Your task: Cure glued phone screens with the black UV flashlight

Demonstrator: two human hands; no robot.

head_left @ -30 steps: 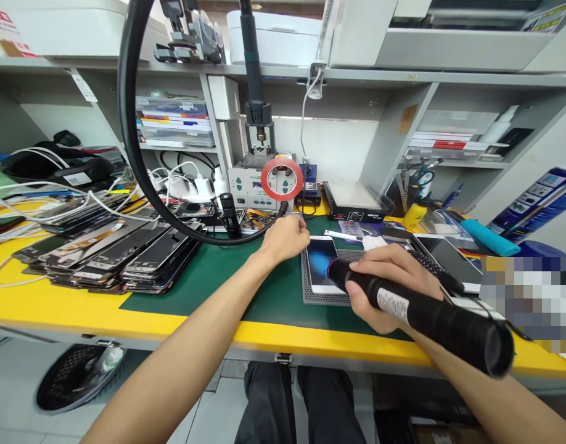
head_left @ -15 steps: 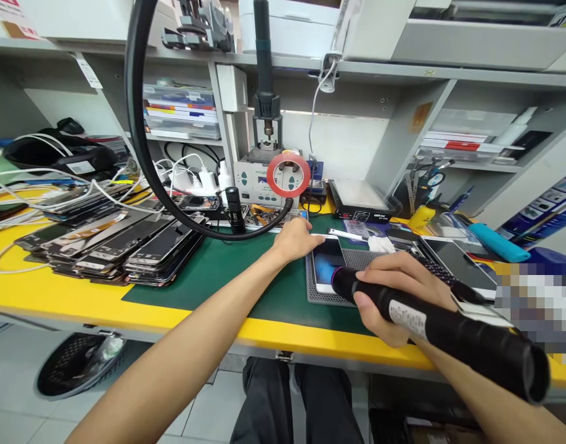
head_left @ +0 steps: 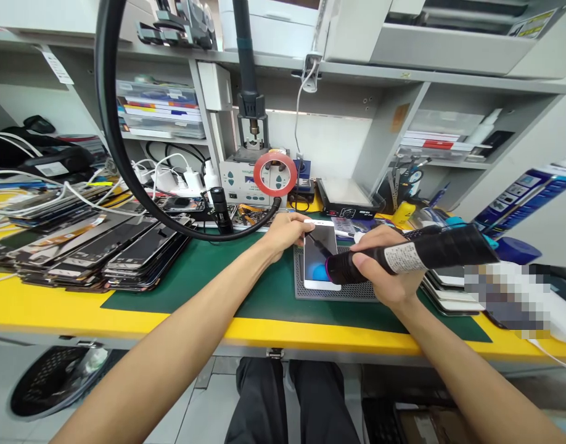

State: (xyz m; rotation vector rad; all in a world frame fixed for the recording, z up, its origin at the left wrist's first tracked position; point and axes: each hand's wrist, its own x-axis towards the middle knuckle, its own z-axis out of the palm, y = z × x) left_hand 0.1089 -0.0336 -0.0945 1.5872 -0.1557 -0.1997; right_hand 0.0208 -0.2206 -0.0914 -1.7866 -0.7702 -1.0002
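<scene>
A white phone (head_left: pixel 318 264) lies on a grey perforated pad (head_left: pixel 338 290) on the green mat (head_left: pixel 227 277). My right hand (head_left: pixel 385 271) is closed round a long black torch (head_left: pixel 426 253), whose violet-rimmed head casts a blue spot on the screen. My left hand (head_left: pixel 285 231) is pinched on a thin dark tool (head_left: pixel 319 245) whose tip rests on the phone's upper left part.
Stacks of phone screens (head_left: pixel 93 246) and white cables cover the left of the yellow bench (head_left: pixel 56 308). A thick black hose (head_left: pixel 126 166), a rework station (head_left: pixel 253 179) with a red tape roll (head_left: pixel 274 174), and a hot plate (head_left: pixel 345 200) stand behind. More panels (head_left: pixel 449 293) lie at the right.
My left hand moved from beside the phone onto its upper left with a thin tool. The torch swung up to lie more level, its head still over the screen.
</scene>
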